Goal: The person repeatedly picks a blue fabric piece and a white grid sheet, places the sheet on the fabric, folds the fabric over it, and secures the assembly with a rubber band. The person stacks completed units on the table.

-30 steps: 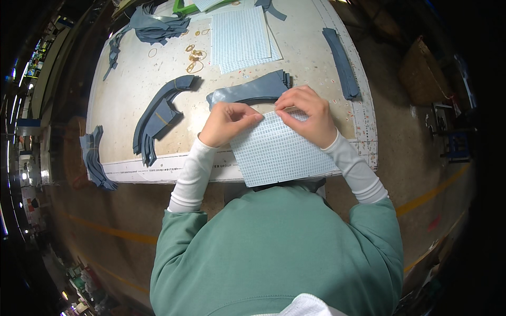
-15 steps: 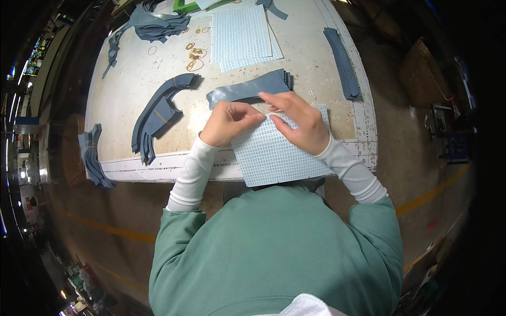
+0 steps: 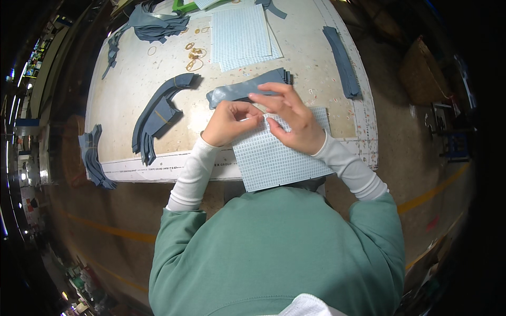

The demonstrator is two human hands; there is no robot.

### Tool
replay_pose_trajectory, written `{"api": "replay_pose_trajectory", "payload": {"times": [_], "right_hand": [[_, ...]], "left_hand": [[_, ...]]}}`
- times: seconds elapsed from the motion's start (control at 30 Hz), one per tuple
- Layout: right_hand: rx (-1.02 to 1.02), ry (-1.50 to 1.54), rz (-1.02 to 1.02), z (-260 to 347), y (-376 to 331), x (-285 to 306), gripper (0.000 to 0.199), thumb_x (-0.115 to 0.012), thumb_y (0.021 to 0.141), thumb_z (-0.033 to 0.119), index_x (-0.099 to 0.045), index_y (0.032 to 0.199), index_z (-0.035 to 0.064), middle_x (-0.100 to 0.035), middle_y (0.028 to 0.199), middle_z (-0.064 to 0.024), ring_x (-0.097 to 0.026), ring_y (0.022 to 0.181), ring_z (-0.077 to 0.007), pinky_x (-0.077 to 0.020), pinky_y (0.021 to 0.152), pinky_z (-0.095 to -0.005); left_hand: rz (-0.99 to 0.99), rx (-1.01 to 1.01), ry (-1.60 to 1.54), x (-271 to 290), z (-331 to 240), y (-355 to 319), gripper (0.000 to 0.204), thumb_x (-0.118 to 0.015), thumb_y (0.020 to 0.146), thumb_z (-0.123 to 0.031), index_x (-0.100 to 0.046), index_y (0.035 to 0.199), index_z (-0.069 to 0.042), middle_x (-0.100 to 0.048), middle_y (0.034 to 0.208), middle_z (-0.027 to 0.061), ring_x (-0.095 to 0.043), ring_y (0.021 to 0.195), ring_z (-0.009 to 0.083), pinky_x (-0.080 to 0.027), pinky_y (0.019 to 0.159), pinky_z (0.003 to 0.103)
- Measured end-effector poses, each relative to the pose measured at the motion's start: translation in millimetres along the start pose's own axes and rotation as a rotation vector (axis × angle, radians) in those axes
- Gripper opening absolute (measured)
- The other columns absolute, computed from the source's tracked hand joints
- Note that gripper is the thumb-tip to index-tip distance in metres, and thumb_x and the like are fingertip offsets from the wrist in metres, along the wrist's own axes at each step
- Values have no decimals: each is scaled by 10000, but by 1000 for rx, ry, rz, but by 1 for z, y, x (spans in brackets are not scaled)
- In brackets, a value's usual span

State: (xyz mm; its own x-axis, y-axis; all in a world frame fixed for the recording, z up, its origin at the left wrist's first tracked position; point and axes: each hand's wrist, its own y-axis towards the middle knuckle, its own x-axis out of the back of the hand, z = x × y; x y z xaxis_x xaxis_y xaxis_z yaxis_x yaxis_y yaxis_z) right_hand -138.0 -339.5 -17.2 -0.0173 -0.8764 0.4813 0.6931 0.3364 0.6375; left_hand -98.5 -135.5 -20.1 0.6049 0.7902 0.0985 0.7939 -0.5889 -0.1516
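At six o'clock on the bench (image 3: 308, 50) lies the printed sheet (image 3: 279, 160), probably light, pliable, easily creased, best taken by its margins. Near its eleven o'clock edge my left hand (image 3: 226, 125) pinches closed, on what I cannot tell; my right hand (image 3: 301, 126) gapes at twelve.

At frame centre, the left hand (image 3: 225, 125) pinches a printed label sheet's (image 3: 282, 158) upper edge, the right hand's (image 3: 296, 124) fingers spread beside.

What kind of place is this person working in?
Probably a garment or fabric workshop: banded bundles of cut blue-grey pieces lie on a big worktable, near loose bands and a sheet printed in small rows.
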Motion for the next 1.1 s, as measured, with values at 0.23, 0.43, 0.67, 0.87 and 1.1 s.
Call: {"api": "replay_pose_trajectory", "payload": {"times": [0.23, 0.43, 0.67, 0.87, 1.1], "right_hand": [[90, -47, 76, 1, 1, -4, 725, -630, 739, -151, -505, 1369, 187, -444, 1343, -136, -645, 1022, -287, -607, 790, -316], [-110, 103, -2, 1, 2, -3, 726, -611, 733, -154, -491, 1382, 150, -451, 1293, -117, -646, 979, -216, -602, 756, -266], [-379, 405, -67, 0, 3, -4, 737, -595, 709, -146, -483, 1389, 116, -441, 1263, -98, -631, 907, -146, -580, 727, -227], [-382, 382, -73, -1, 0, -5, 727, -612, 723, -128, -466, 1395, 108, -446, 1252, -93, -615, 921, -128, -574, 738, -227], [-502, 663, -153, -17, 14, 25, 598, -601, 808, -114, -446, 1368, 25, -471, 1324, -153, -572, 1065, -172, -497, 875, -264]], "left_hand": [[-23, 1, 32, 1, -2, 0, 204, -680, 852, -108, -693, 957, 66, -671, 808, 14, -582, 775, 46, -489, 690, 219], [45, -15, -69, -2, -2, 0, 132, -700, 837, -76, -704, 910, 34, -681, 815, 19, -590, 772, 50, -495, 699, 217], [9, -19, -20, -3, 0, 1, 113, -716, 826, -74, -697, 878, 25, -681, 815, 17, -595, 782, 57, -500, 724, 225], [19, -7, -20, -5, 3, 1, 132, -726, 821, -92, -689, 871, 25, -676, 815, 13, -591, 784, 59, -501, 745, 236], [-136, -16, 274, -5, -11, -7, 186, -726, 828, -125, -712, 945, 19, -716, 849, 74, -659, 783, 113, -525, 731, 253]]}}
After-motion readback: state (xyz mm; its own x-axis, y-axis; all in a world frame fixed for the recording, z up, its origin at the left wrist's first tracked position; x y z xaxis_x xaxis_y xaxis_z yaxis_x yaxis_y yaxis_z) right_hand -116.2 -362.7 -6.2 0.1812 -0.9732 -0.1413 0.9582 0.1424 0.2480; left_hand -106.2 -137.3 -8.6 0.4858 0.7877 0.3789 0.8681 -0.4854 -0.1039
